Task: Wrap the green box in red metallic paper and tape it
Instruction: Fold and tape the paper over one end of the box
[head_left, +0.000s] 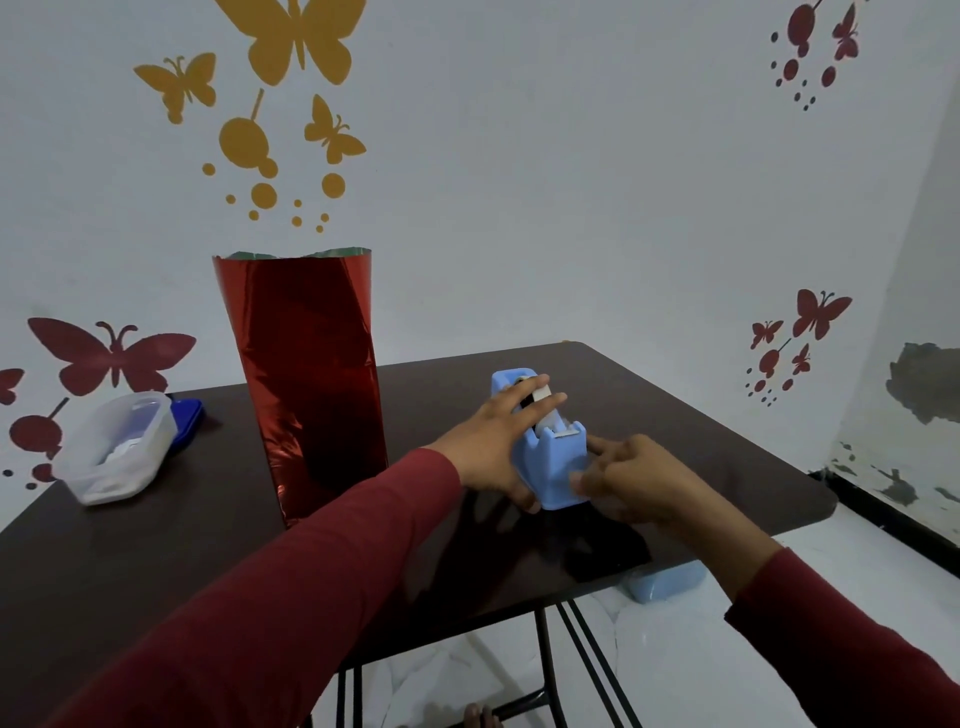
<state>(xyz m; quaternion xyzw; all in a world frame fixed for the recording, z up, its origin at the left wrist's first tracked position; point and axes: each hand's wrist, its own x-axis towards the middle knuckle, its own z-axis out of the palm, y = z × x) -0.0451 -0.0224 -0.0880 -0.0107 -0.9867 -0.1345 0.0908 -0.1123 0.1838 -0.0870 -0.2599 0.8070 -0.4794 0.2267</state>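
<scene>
Red metallic paper (306, 374) stands upright as a tall tube on the dark table (156, 551), left of centre; its top end is open and shows a green rim. The box itself is hidden inside. To its right sits a light blue tape dispenser (553, 462). My left hand (498, 441) lies over the dispenser's left side with fingers stretched across the tape roll and thumb against its base. My right hand (634, 478) is at the dispenser's right front, fingers curled, fingertips against its base by the cutter.
A clear plastic container (117, 449) with a blue lid (187, 415) beside it sits at the table's left rear. The table's right edge and front corner are close to my right arm. A light blue object (665, 582) lies on the floor under the table edge.
</scene>
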